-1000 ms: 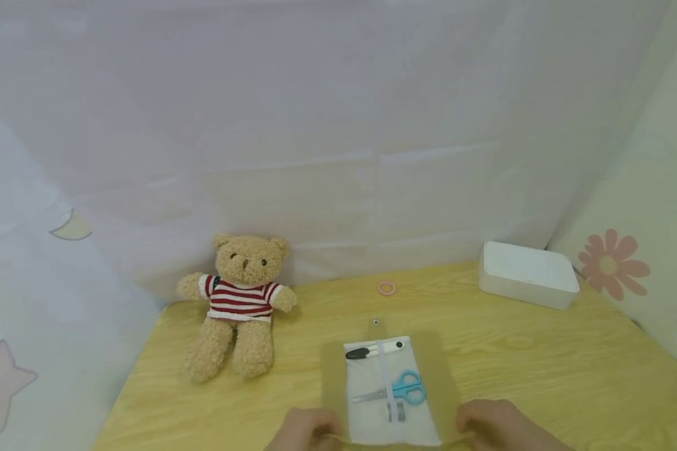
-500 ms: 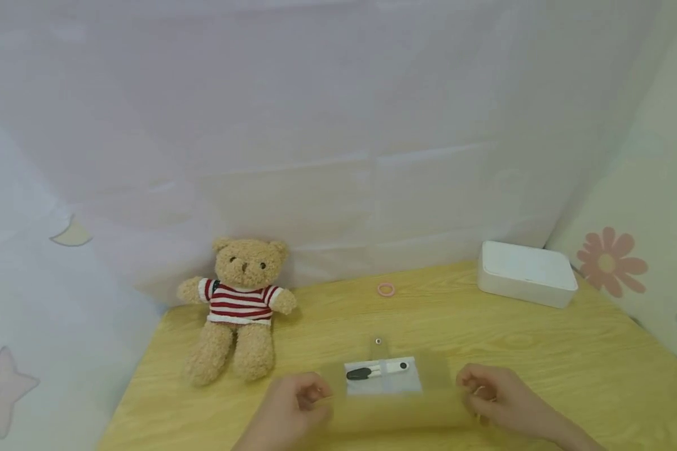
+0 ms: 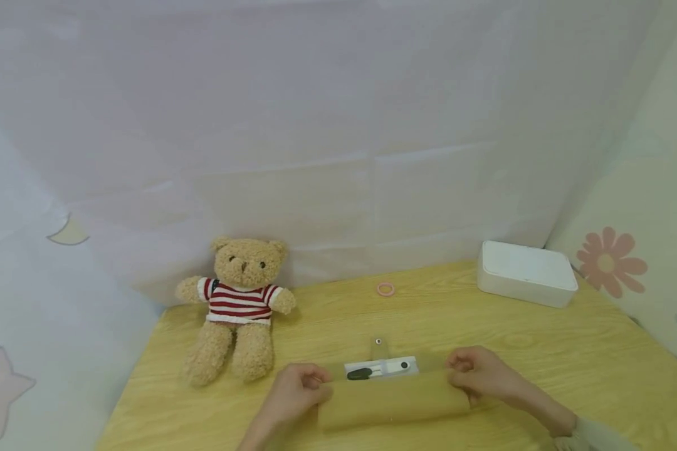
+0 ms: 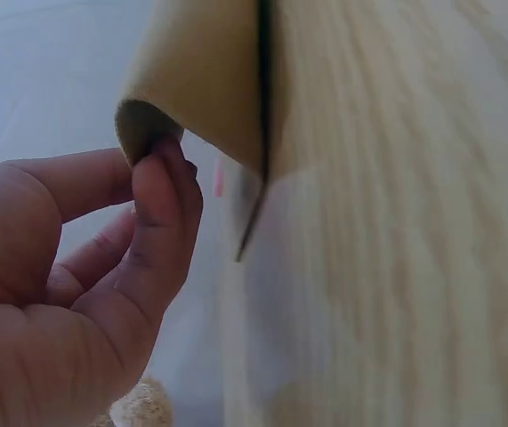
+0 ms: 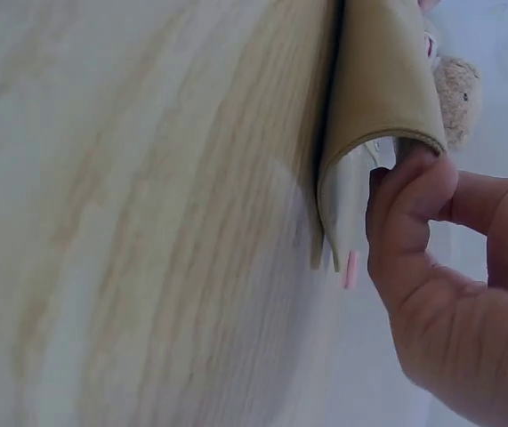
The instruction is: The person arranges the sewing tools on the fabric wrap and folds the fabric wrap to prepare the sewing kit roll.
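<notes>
A tan sewing-kit case (image 3: 392, 399) lies on the table at the front, its near panel folded up and over toward the far side. Black-and-white thread snips (image 3: 380, 369) under a white band still show inside. Beyond them a tab with a metal snap (image 3: 378, 342) points away. My left hand (image 3: 296, 391) pinches the panel's left edge between thumb and fingers, as the left wrist view also shows. At the right edge my right hand (image 3: 482, 374) pinches the same panel, which curves up off the layer beneath in the right wrist view. Scissors are hidden under the panel.
A teddy bear (image 3: 241, 307) in a striped shirt sits at the back left. The pink ring (image 3: 386, 289) lies near the table's far edge. At the back right stands a white box (image 3: 527, 274). A pale cloth (image 3: 293, 125) hangs behind the wooden table (image 3: 541, 351).
Both hands have moved up and away from the front edge, bringing the case's near panel over. The blue scissors and the silvery piece, visible a second ago, are now covered.
</notes>
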`<state>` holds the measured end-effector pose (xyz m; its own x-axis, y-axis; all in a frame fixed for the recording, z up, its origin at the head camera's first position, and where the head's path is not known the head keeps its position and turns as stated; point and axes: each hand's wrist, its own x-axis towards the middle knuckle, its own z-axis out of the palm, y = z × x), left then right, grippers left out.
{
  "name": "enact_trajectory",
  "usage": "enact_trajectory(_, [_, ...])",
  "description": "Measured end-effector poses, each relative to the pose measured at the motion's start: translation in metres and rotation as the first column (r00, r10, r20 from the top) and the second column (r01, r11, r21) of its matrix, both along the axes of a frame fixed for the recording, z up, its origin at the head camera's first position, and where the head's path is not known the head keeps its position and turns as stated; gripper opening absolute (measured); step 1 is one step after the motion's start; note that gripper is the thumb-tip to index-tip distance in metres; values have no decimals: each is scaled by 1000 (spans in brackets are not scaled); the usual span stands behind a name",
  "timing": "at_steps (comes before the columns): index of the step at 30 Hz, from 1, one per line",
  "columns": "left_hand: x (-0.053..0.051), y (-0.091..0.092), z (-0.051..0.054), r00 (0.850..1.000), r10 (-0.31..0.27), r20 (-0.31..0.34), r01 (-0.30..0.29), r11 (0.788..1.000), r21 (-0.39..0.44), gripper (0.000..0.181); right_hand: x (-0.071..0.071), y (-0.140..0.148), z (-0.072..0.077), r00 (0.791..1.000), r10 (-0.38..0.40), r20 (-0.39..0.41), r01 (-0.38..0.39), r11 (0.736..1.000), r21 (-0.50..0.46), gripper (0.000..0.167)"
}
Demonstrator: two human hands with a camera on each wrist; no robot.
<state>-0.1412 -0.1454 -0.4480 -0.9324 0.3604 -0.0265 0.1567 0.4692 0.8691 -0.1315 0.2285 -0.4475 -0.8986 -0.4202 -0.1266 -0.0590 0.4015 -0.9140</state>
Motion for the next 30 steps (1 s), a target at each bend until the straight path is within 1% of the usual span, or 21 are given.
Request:
enact_trajectory(3, [-1,1,-6,999,4,-44,-5,1000,-25,15,-2,-2,-4,1000,-28,-6,28,999,36,11])
enact_trajectory(6, [0,3,-9,997,14,-72,-17,999,-40,14,-2,-4,-5,999,-37,-25,39,996,81,10])
enact_trajectory(9, [1,5,-7,997,22,-79,-28,997,-69,11,-2,-6,-5,998,-49,-38,53,991,125,9])
enact_trajectory(13, [2,8,-4,998,25,-60,-31,994,-101,9,-2,-8,-5,996,-63,-56,71,983,169,7])
enact_trajectory(14, [2,8,-3,998,22,-55,-28,994,-108,9,-2,-8,-6,996,-60,-60,70,981,179,6])
enact_trajectory(17, [4,11,-3,998,8,-69,-17,991,-133,9,-3,-9,-7,995,-55,-87,73,972,221,7])
enact_trajectory(20, [5,13,-2,995,-17,-98,0,985,-171,10,-2,-10,-9,986,-51,-161,95,956,279,12])
enact_trajectory(23, [9,15,-1,991,-30,-131,-1,973,-231,11,0,-11,-10,964,-42,-263,128,938,323,18])
enact_trajectory(26, [11,19,0,979,-47,-196,-11,958,-286,14,1,-15,-10,932,-5,-362,127,941,315,22])
enact_trajectory(28, [11,22,0,964,-88,-252,12,957,-289,17,2,-19,-10,899,49,-436,87,954,286,22])
enact_trajectory(29, [11,24,-1,951,-117,-287,31,957,-287,18,2,-20,-10,883,78,-463,61,959,277,23])
enact_trajectory(30, [12,26,-2,935,-149,-322,56,958,-281,20,2,-21,-10,862,108,-495,35,962,271,24])
